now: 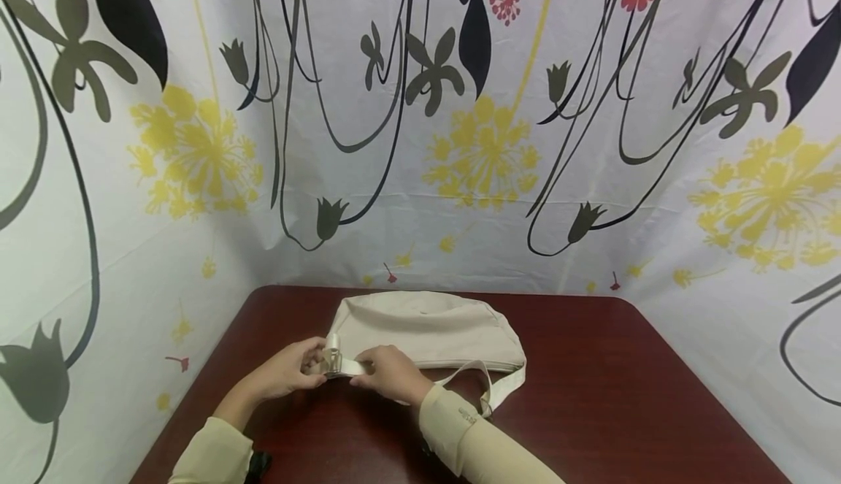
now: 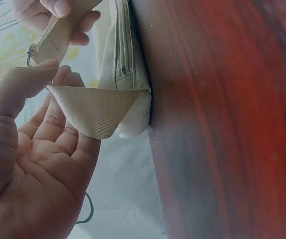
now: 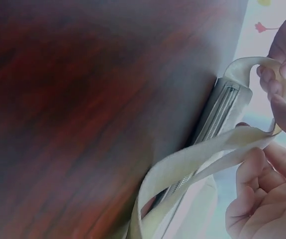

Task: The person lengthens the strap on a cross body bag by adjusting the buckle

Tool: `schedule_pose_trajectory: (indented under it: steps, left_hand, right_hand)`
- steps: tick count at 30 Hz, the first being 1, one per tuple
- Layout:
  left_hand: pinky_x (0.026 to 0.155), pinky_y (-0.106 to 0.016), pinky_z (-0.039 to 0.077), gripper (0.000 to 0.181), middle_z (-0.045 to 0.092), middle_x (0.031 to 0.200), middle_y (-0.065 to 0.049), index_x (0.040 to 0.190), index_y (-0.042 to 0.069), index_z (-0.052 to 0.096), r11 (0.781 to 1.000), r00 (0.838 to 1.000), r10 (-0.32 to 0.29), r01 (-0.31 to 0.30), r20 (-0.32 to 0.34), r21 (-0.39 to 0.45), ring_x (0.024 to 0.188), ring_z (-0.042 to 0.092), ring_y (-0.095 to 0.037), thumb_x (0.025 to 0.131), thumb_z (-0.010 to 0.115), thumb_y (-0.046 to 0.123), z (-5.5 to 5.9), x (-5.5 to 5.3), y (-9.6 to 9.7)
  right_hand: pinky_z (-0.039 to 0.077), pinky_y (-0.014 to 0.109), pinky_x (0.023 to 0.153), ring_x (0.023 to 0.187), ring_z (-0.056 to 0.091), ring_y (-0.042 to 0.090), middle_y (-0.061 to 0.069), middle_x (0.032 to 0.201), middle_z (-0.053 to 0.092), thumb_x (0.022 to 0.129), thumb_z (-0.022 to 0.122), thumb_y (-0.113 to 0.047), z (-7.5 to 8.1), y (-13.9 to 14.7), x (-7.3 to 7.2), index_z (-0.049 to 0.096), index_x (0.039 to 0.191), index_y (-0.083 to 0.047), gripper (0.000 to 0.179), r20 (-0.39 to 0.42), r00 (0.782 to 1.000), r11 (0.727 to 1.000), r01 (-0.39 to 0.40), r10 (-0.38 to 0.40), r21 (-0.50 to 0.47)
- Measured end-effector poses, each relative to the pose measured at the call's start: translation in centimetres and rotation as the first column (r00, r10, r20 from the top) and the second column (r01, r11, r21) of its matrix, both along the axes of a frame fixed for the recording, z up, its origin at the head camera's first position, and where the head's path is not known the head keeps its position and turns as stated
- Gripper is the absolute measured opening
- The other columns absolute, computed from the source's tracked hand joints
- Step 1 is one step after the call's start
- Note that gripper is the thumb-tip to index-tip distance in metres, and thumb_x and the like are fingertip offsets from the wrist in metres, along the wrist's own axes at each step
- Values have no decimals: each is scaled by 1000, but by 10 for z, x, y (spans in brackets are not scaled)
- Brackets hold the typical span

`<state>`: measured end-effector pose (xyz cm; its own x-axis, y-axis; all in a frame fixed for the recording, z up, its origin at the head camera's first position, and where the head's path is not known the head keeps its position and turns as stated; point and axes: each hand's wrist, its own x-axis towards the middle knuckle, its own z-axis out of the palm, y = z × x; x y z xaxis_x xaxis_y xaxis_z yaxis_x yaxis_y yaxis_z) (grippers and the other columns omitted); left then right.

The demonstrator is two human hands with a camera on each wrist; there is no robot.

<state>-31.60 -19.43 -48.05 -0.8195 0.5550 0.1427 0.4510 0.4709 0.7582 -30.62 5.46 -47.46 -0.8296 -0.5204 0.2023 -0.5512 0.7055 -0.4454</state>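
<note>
The cream bag lies on the dark red worktop, close to the middle of the far edge and well apart from the right edge. Its zipper runs along the side facing the near edge.

Left hand: positioned off the bag's left end, toward the left edge of the worktop. Thumb and index finger are clamped on the strap next to the metal buckle; the other fingers extend behind the webbing. From this pinch, the strap hangs in a curve to the corner of the bag.

Right hand: positioned in front of the bag, on its near side. Thumb and fingers are clamped on the same strap — to the right of the buckle, which sits between the two hands. The strap is raised between the two grips.

The rest of the strap leaves the right hand as a loose loop and joins the bag's right end. A fitting on this loop is partly hidden by the right sleeve; its type cannot be told. A floral-print cloth hangs behind the far edge.
</note>
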Motion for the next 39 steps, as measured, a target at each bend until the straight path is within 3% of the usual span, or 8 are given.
schedule_pose_trajectory:
  steps: [10, 21, 28, 39]
  left_hand:
    - [81, -29, 49, 54, 64, 107, -7, 131, -8, 51, 999, 999, -31, 31, 14, 29, 95, 60, -17, 88, 77, 12, -2, -1, 0]
    - [79, -29, 50, 51, 67, 102, -4, 132, -4, 52, 998, 998, -57, 57, 16, -11, 89, 62, -11, 90, 75, 13, 0, -2, 0]
    - [79, -28, 49, 51, 67, 103, -6, 133, -6, 51, 998, 997, -65, 64, 30, 5, 89, 62, -11, 91, 74, 11, 0, -2, 0]
    - [76, -31, 48, 42, 64, 104, -6, 128, 4, 57, 998, 998, -55, 55, 31, -20, 89, 60, -17, 90, 74, 12, 2, 0, 1]
  right_hand:
    - [45, 18, 71, 74, 53, -2, -13, 88, 70, 84, 84, -27, 0, 2, 3, 79, 104, -15, 24, 9, 1000, 1000, -3, 3, 9]
    - [45, 19, 72, 74, 53, -2, -14, 85, 68, 83, 85, -26, 2, 8, 4, 79, 104, -14, 24, 18, 1000, 1000, 1, -1, -2]
    - [46, 20, 73, 76, 54, -1, -12, 88, 70, 84, 85, -26, 1, 8, 3, 79, 106, -15, 25, 29, 1000, 1000, 10, -10, -2]
    - [46, 19, 73, 76, 54, -2, -14, 87, 70, 83, 85, -26, 2, 13, 5, 79, 107, -15, 27, 53, 998, 1000, 13, -13, -6]
